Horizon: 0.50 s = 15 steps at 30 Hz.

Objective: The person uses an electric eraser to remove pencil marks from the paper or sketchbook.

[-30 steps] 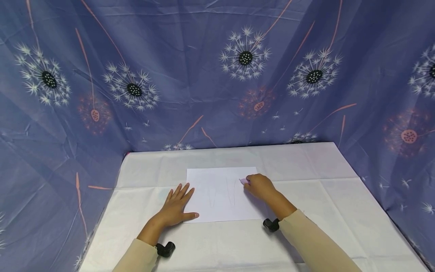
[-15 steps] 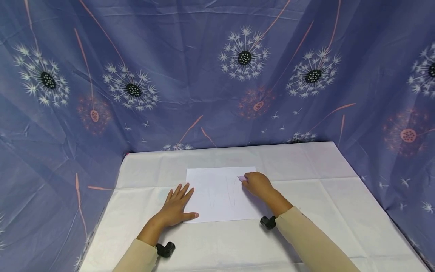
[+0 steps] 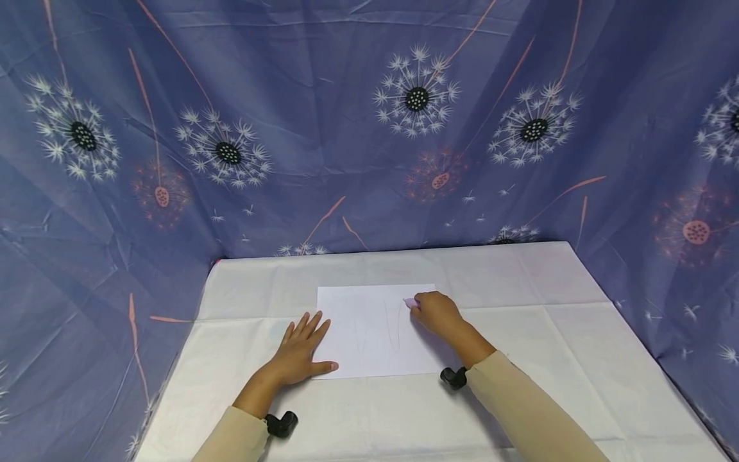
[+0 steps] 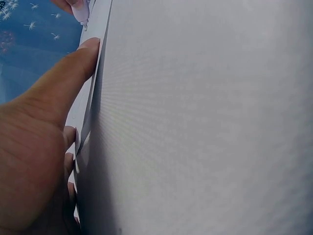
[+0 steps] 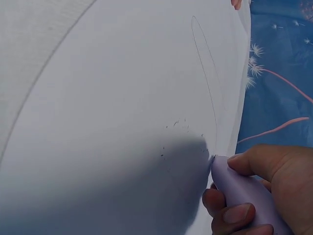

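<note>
A white sheet of paper [image 3: 375,359] lies on the covered table, with thin pencil-like curved lines on it. My left hand [image 3: 297,353] rests with spread fingers over the paper's left edge; in the left wrist view its thumb [image 4: 73,68] lies along the near edge. At the sheet's upper right, my right hand [image 3: 439,314] grips a thick lilac tool with a narrow tip [image 5: 244,188], thumb on top and fingers curled under. The tip is right at the end of a drawn loop. Small dark crumbs [image 5: 176,123] are scattered on the paper nearby.
White creased cloth [image 3: 519,276] covers the table. Behind and at both sides hangs a blue curtain [image 3: 323,128] with dandelion prints. Each wrist wears a small black camera, such as the left one [image 3: 281,424].
The right hand with the lilac tool has shifted slightly left and up, bringing the tip to the top of the right-hand line. My left hand stays in place.
</note>
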Each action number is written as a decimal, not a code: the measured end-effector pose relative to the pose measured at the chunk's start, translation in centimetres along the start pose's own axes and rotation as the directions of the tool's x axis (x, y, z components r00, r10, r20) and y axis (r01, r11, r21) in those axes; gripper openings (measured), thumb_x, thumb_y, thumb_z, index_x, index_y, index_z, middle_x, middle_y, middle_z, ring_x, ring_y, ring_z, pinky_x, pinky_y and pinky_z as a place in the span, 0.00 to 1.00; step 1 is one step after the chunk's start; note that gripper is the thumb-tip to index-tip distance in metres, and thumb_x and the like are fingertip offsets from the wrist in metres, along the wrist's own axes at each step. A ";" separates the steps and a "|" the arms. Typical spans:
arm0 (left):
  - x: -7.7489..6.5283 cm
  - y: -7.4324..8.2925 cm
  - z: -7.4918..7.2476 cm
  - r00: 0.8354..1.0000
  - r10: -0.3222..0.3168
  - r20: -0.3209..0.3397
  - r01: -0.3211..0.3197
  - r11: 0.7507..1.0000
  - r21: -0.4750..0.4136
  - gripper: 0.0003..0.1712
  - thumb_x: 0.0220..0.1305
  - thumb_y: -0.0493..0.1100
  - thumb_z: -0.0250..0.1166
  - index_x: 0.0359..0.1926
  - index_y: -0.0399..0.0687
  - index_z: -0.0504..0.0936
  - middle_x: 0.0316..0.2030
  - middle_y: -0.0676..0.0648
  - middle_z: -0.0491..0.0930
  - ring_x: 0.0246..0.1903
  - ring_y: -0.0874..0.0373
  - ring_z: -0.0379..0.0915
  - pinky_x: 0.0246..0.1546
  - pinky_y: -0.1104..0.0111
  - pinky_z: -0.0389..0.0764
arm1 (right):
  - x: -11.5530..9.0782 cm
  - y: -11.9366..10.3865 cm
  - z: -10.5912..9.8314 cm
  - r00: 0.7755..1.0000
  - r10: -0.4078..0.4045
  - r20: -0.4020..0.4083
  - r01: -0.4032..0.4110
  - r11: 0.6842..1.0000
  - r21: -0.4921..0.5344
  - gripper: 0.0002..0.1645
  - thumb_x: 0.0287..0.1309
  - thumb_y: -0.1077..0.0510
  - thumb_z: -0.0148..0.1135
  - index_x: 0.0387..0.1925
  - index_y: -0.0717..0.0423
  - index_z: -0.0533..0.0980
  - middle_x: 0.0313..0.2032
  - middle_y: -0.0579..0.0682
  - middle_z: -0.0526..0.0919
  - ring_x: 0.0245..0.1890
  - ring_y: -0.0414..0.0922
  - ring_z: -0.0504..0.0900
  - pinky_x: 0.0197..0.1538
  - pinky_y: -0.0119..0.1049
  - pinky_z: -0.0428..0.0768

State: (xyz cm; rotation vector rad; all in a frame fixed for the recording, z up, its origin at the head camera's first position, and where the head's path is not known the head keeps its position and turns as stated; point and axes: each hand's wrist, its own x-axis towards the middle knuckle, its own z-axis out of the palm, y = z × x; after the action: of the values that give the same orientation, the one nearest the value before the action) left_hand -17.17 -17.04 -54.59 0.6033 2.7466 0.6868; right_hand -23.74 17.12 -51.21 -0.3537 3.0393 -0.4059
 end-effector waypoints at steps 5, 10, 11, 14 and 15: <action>-0.1 0.0 0.0 1.000 -0.002 -0.004 0.002 1.000 -0.005 0.56 0.60 0.68 0.67 0.80 0.49 0.54 0.81 0.42 0.44 0.81 0.38 0.31 0.78 0.38 0.33 | -0.2 -0.1 -0.1 1.000 -0.004 0.001 0.004 1.000 0.000 0.19 0.65 0.54 0.63 0.20 0.53 0.69 0.18 0.48 0.71 0.24 0.47 0.72 0.32 0.42 0.71; -0.1 0.0 0.0 1.000 0.002 -0.004 -0.002 1.000 -0.011 0.56 0.61 0.68 0.67 0.80 0.49 0.54 0.82 0.42 0.43 0.81 0.38 0.31 0.78 0.38 0.33 | -0.4 0.0 -0.1 1.000 0.001 -0.011 -0.001 1.000 -0.014 0.14 0.66 0.53 0.63 0.27 0.56 0.77 0.25 0.53 0.82 0.30 0.52 0.82 0.37 0.48 0.78; -0.1 0.1 0.0 1.000 0.003 -0.004 -0.003 1.000 -0.011 0.56 0.61 0.68 0.67 0.80 0.49 0.54 0.82 0.42 0.43 0.81 0.39 0.31 0.78 0.38 0.33 | -0.5 0.0 -0.1 1.000 0.001 -0.014 -0.001 1.000 -0.012 0.13 0.66 0.53 0.63 0.28 0.55 0.77 0.26 0.54 0.83 0.31 0.53 0.82 0.38 0.49 0.79; -0.1 0.1 0.0 1.000 0.003 -0.006 -0.003 1.000 -0.011 0.56 0.60 0.68 0.67 0.80 0.49 0.55 0.82 0.42 0.43 0.81 0.39 0.31 0.78 0.38 0.33 | -0.5 -0.2 -0.2 1.000 0.000 -0.014 0.000 1.000 0.003 0.11 0.65 0.53 0.63 0.30 0.56 0.79 0.27 0.54 0.83 0.32 0.53 0.82 0.39 0.50 0.79; -0.1 0.1 0.0 1.000 0.002 -0.006 -0.002 1.000 -0.010 0.56 0.60 0.68 0.67 0.80 0.49 0.55 0.82 0.42 0.43 0.81 0.39 0.31 0.78 0.39 0.33 | -0.5 -0.2 -0.3 1.000 -0.001 -0.016 0.001 1.000 0.007 0.11 0.65 0.53 0.63 0.32 0.56 0.80 0.27 0.54 0.84 0.33 0.53 0.83 0.40 0.50 0.80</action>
State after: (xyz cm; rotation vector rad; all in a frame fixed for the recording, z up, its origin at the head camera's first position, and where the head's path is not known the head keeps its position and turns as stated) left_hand -17.03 -17.04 -54.54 0.6034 2.7464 0.7030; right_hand -23.19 17.12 -50.89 -0.3539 3.0522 -0.4213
